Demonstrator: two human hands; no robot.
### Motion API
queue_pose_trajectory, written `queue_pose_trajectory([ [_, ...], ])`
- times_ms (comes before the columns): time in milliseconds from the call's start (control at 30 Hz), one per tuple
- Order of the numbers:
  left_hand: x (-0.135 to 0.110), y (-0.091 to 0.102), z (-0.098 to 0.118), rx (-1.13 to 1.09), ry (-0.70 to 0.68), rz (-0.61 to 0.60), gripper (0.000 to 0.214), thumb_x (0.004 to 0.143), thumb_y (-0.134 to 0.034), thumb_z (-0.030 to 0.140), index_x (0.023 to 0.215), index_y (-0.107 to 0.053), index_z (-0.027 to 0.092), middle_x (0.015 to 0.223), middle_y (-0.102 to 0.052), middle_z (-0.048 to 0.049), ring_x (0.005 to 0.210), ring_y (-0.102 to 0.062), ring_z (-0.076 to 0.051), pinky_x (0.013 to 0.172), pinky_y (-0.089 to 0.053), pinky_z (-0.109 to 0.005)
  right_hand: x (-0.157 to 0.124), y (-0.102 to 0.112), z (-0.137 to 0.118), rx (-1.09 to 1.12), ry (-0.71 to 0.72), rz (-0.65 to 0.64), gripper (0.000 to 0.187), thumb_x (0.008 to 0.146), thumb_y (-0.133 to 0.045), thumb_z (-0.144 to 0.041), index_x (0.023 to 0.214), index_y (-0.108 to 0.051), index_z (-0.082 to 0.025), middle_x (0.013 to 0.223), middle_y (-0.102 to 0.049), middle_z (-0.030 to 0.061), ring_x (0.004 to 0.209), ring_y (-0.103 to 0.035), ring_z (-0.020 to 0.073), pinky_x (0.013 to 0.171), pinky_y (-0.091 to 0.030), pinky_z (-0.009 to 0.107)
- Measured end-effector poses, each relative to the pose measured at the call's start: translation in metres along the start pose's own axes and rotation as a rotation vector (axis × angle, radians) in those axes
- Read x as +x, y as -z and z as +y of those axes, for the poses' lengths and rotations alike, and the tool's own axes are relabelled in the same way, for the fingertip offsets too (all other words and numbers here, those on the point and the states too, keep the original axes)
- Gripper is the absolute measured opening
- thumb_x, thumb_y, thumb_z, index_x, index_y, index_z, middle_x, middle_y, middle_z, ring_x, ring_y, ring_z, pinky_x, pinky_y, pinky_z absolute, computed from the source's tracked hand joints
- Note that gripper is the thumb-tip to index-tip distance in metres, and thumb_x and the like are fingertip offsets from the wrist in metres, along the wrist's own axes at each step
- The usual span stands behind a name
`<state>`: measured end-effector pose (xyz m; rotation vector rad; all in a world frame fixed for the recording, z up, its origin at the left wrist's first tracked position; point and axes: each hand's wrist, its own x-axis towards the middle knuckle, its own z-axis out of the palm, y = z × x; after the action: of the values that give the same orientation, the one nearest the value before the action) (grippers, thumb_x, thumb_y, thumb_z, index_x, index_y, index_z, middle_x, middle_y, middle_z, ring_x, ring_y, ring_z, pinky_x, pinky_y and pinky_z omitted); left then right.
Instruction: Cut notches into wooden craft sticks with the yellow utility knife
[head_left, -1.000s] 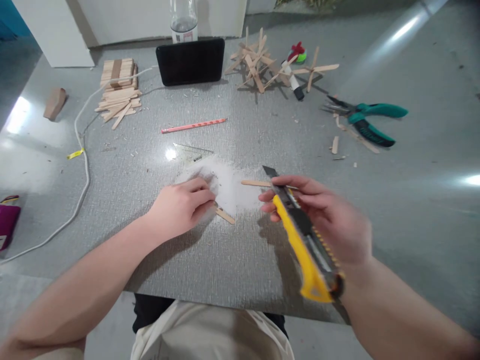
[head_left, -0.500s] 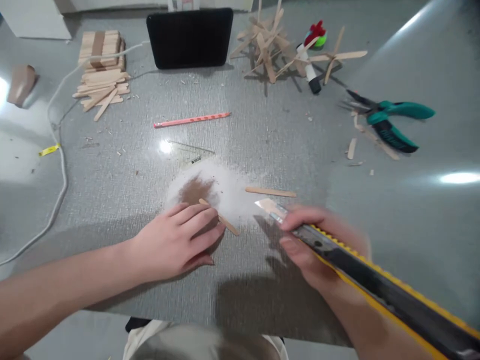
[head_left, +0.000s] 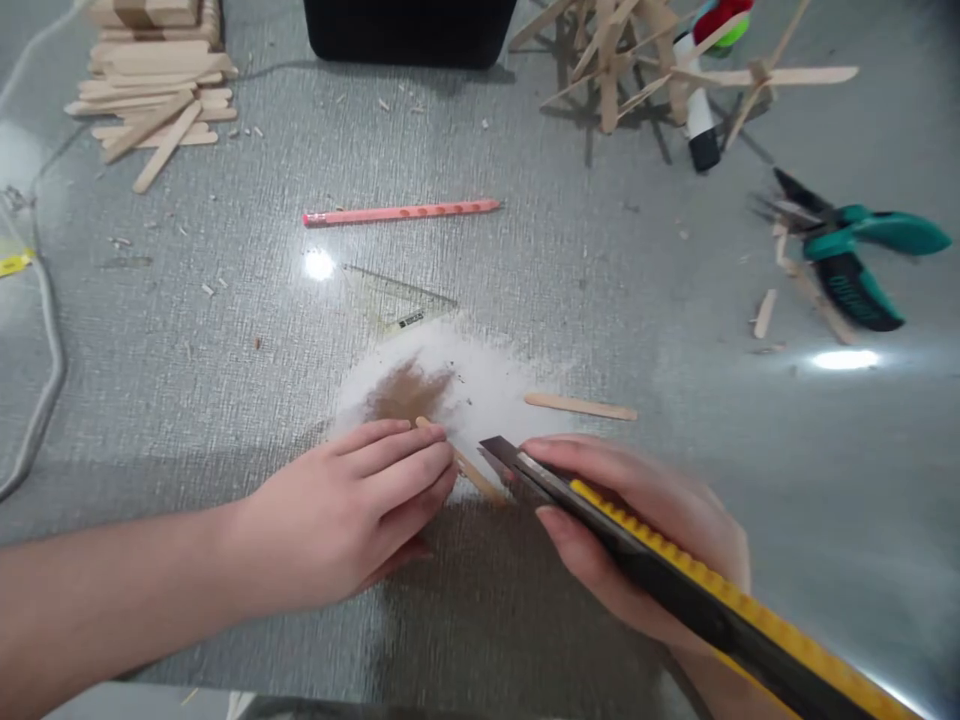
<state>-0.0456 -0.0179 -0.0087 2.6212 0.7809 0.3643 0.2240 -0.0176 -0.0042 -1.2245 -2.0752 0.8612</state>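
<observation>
My left hand (head_left: 360,505) lies flat on the grey table with its fingers pressing down a wooden craft stick (head_left: 472,473). My right hand (head_left: 637,525) grips a yellow and black utility knife (head_left: 675,575). The knife's blade tip (head_left: 499,455) is extended and sits right at the free end of that stick. A second loose stick (head_left: 581,406) lies just beyond my right hand. Both sticks rest at the edge of a worn white and brown patch (head_left: 442,385) on the table surface.
A pink pencil (head_left: 401,212) and a clear set square (head_left: 397,300) lie beyond the patch. A pile of sticks (head_left: 150,90) is at the far left, a glued stick structure (head_left: 637,50) and a marker (head_left: 699,115) far right, teal pliers (head_left: 855,250) at right, a black device (head_left: 409,30) at the back.
The view has moved closer and lower over the table. My right hand brought the knife down and left until the blade reached the stick under my left fingers. My left hand stayed on the stick.
</observation>
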Motion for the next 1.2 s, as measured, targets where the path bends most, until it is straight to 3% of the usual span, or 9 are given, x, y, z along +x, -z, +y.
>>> queue_pose_trajectory([
  [333,0.003,0.0,0.002,0.034,-0.028,0.009,0.052,0.104,-0.048,0.044,0.134,-0.06,0.003,0.138,-0.064,-0.0164,0.132,-0.058,-0.033,0.118,-0.047,-0.047,0.001,-0.002,0.002,0.038,-0.004,0.002,0.029,0.088,-0.07,-0.017,0.111,-0.068,-0.034,0.114,-0.078,0.0015,0.098,-0.078,0.0226,0.085,-0.064,0.034],
  [633,0.002,0.003,0.001,0.039,-0.055,0.015,0.041,0.103,-0.052,0.037,0.124,-0.066,0.004,0.136,-0.065,-0.0188,0.132,-0.06,-0.034,0.114,-0.053,-0.049,-0.005,-0.001,-0.003,0.015,-0.043,-0.04,0.035,0.089,-0.064,-0.017,0.12,-0.062,-0.034,0.106,-0.078,0.0034,0.097,-0.077,0.0248,0.086,-0.066,0.04],
  [833,0.003,-0.002,0.002,-0.064,0.02,0.133,0.028,0.101,-0.054,0.017,0.122,-0.066,0.001,0.128,-0.071,-0.0153,0.126,-0.066,-0.027,0.113,-0.055,-0.037,-0.007,-0.002,-0.011,-0.007,0.09,-0.113,0.045,0.086,-0.063,-0.012,0.125,-0.062,-0.034,0.109,-0.078,0.0043,0.092,-0.079,0.024,0.078,-0.07,0.034],
  [1000,0.003,-0.003,0.003,-0.174,0.097,0.147,0.027,0.101,-0.052,0.014,0.123,-0.064,0.003,0.125,-0.072,-0.014,0.125,-0.066,-0.023,0.114,-0.054,-0.033,-0.007,-0.005,-0.011,0.03,0.11,-0.123,0.054,0.085,-0.063,-0.009,0.132,-0.061,-0.035,0.114,-0.077,0.0054,0.093,-0.079,0.0255,0.079,-0.07,0.035],
  [1200,0.004,0.002,0.001,-0.032,-0.006,0.093,0.021,0.101,-0.054,0.015,0.106,-0.073,0.009,0.127,-0.071,-0.0121,0.134,-0.059,-0.029,0.121,-0.046,-0.047,-0.013,-0.01,-0.009,-0.018,0.031,-0.081,0.047,0.086,-0.065,-0.012,0.126,-0.062,-0.037,0.111,-0.077,0.0032,0.09,-0.079,0.0258,0.079,-0.069,0.038],
])
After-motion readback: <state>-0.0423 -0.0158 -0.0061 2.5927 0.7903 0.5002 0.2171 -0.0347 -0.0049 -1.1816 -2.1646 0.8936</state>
